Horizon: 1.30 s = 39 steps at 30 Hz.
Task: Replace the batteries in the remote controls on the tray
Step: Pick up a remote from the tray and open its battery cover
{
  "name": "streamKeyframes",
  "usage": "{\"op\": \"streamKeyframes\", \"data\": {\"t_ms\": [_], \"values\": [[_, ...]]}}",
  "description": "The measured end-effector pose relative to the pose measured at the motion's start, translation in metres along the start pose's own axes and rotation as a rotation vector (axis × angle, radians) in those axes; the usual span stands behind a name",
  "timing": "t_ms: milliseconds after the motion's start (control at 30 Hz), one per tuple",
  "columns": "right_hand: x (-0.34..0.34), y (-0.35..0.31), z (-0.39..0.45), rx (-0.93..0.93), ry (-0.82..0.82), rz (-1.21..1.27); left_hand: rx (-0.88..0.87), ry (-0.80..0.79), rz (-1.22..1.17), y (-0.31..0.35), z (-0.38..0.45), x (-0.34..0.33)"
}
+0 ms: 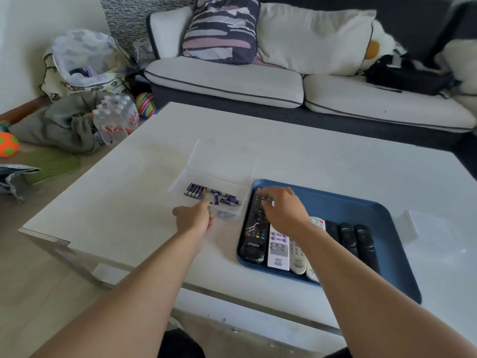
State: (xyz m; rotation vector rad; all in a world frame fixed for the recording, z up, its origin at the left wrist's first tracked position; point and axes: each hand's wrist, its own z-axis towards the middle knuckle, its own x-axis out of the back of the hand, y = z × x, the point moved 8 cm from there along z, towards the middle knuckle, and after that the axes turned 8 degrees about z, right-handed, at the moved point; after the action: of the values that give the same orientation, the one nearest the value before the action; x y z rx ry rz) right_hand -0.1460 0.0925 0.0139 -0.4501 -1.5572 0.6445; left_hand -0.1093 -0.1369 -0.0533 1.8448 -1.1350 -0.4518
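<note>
We are starting on the leftmost black remote (254, 226) in the tray (382, 215), right hand (282, 210) curling fingers over its far end, left hand (193, 218) gripping the battery box (214, 192) on the bench; next, lifting and flipping it.

A white table (322, 161) is carrying a clear box (206, 184) and a blue tray (361, 210). They are sitting just beside each other.
</note>
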Motion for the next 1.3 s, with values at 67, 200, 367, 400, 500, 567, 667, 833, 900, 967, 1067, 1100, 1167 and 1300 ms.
{"op": "streamKeyframes", "data": {"t_ms": [67, 200, 367, 400, 500, 567, 667, 833, 900, 967, 1067, 1100, 1167, 1300], "values": [[0.011, 0.011, -0.010, -0.046, -0.017, -0.053, -0.045, 0.047, 0.092, 0.005, -0.009, 0.002], [0.014, 0.029, -0.037, -0.067, -0.116, -0.232, -0.397, -0.164, 0.538, 0.018, -0.047, -0.033], [0.012, 0.050, -0.069, -0.155, -0.285, -0.365, -0.631, -0.254, 1.204, 0.004, -0.083, -0.072], [0.014, 0.054, -0.074, -0.191, -0.275, -0.354, -0.637, -0.238, 1.290, 0.003, -0.086, -0.074], [0.016, 0.064, -0.089, -0.208, -0.267, -0.347, -0.633, -0.251, 1.403, -0.002, -0.091, -0.080], [0.011, 0.066, -0.098, -0.154, -0.291, -0.373, -0.591, -0.302, 1.414, -0.008, -0.090, -0.084], [0.005, 0.073, -0.107, -0.109, -0.310, -0.411, -0.498, -0.339, 1.395, -0.013, -0.085, -0.087], [0.002, 0.081, -0.112, -0.092, -0.316, -0.385, -0.402, -0.423, 1.366, -0.019, -0.079, -0.091], [0.002, 0.080, -0.111, -0.080, -0.324, -0.369, -0.393, -0.450, 1.291, -0.020, -0.079, -0.094], [0.007, 0.074, -0.108, -0.066, -0.309, -0.335, -0.399, -0.429, 1.203, -0.016, -0.084, -0.095], [0.026, 0.061, -0.098, -0.044, -0.184, -0.234, -0.476, -0.266, 1.190, 0.003, -0.096, -0.091], [0.034, 0.057, -0.095, -0.039, -0.118, -0.177, -0.519, -0.235, 1.181, 0.009, -0.102, -0.090], [0.051, 0.051, -0.090, -0.057, -0.013, -0.026, -0.623, -0.222, 1.145, 0.022, -0.119, -0.091], [0.063, 0.050, -0.086, -0.144, 0.048, 0.368, -0.792, -0.315, 0.916, 0.036, -0.153, -0.097]]}}
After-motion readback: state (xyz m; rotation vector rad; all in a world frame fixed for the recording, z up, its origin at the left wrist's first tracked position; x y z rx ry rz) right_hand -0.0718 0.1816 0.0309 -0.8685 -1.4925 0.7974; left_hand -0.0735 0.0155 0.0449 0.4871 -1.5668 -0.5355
